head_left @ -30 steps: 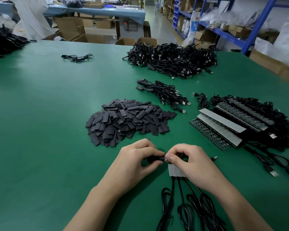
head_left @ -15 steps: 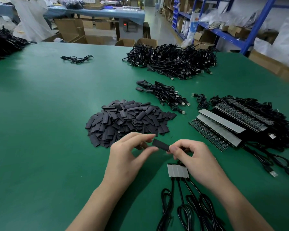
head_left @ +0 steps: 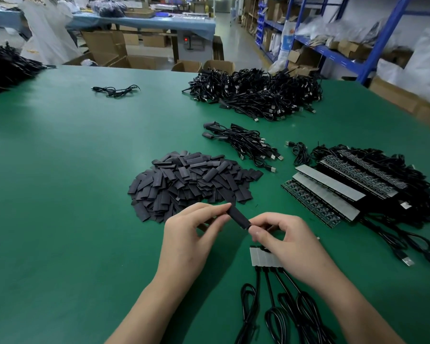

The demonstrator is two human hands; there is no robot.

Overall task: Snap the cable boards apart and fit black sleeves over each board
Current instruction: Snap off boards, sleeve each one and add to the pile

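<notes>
Centre-low of frame: left hand pinching upper end of black sleeve, right hand pinching lower end (board itself not visible). Sleeve looking light, thin, floppy; gripping by flat edges seeming safest. Board strip lying under right hand, sleeve pile just above.

Right hand covers the 3 o'clock end of the board strip. Cables at 6 o'clock run off the bottom edge.
</notes>
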